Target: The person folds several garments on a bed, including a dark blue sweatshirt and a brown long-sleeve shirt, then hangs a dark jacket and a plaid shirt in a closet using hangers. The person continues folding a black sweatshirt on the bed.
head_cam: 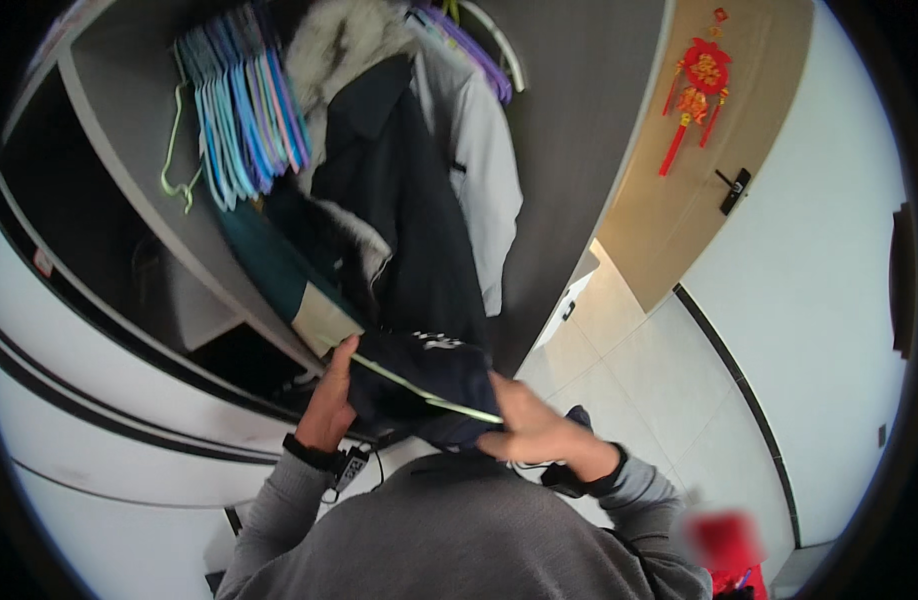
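Note:
Just in front of my body, a dark navy garment [421, 375] with a white print hangs between my two hands, and a pale green plastic hanger [429, 399] lies across it. My left hand [333, 405] is at the garment's left edge, its thumb up near the hanger's left end. At the hanger's right end, my right hand [537, 427] grips hanger and cloth together. Beyond them a black coat [406, 195] with a fur trim [346, 52] and a light grey garment [474, 150] hang in the open wardrobe.
Many blue, purple and pink hangers [252, 127] hang at the wardrobe's upper left, beside a lone green hanger [175, 150]. A grey side panel [579, 112] bounds it on the right. Further right are a wooden door [654, 217] with a red ornament [706, 71] and a tiled floor [654, 375].

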`<action>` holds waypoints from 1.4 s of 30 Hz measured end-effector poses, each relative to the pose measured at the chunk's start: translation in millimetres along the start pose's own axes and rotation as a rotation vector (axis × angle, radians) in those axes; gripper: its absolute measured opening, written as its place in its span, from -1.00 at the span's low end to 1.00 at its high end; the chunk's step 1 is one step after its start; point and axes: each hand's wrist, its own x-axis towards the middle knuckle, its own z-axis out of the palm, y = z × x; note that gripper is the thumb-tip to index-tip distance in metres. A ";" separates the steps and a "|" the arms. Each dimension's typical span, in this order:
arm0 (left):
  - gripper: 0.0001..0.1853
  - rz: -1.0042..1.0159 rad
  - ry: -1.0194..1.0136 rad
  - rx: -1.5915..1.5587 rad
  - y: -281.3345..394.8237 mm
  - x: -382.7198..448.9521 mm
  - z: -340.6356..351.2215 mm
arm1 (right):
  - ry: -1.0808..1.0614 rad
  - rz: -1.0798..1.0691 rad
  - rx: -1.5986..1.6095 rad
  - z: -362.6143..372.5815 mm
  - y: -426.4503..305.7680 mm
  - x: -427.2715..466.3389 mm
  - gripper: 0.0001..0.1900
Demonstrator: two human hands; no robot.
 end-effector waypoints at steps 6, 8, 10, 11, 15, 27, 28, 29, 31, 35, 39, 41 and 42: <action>-0.51 0.182 -0.291 1.074 -6.9 12.2 -32.0 | 0.040 0.326 0.486 -26.8 17.3 -41.4 -0.55; -0.55 0.474 -0.126 1.586 -20.4 23.6 -37.4 | 0.050 0.186 0.266 -23.2 20.2 -50.2 -0.54; -0.58 0.443 -0.080 1.693 -27.3 36.4 -39.8 | 0.133 0.085 0.107 -15.5 20.6 -56.3 -0.58; -0.59 0.510 -0.087 1.703 -29.8 42.1 -39.1 | 0.275 0.156 0.112 -11.6 20.4 -58.9 -0.60; -0.62 -0.119 -0.017 0.379 -30.3 50.8 -28.6 | 0.501 0.297 -0.009 -8.9 21.0 -71.1 -0.67; -0.48 -0.231 -0.264 0.198 55.6 -25.1 22.6 | 0.268 0.240 0.197 -33.7 41.6 -95.5 -0.72; -0.40 -0.115 -0.287 0.308 56.7 -32.7 27.7 | 0.243 0.258 0.206 -31.4 40.3 -94.9 -0.72; -0.35 -0.059 -0.181 0.454 55.1 -34.7 33.5 | 0.218 0.261 0.211 -29.6 37.9 -94.2 -0.72; -0.43 0.157 -0.117 0.673 49.7 -36.9 39.6 | 0.205 0.238 0.098 -22.5 32.9 -91.3 -0.73; -0.34 0.363 -0.191 0.813 51.8 -35.0 30.7 | 0.258 0.152 0.008 -7.5 26.8 -83.4 -0.72; -0.08 0.095 -0.287 0.440 77.5 -48.5 12.8 | 0.160 0.019 -0.030 -7.6 32.5 -77.9 -0.74; -0.02 0.059 -0.386 0.432 89.4 -58.1 11.2 | 0.200 0.005 -0.003 -12.0 37.7 -76.2 -0.75; 0.09 -0.033 -0.354 0.514 95.2 -63.0 11.7 | 0.199 0.024 0.030 -13.8 40.5 -74.8 -0.73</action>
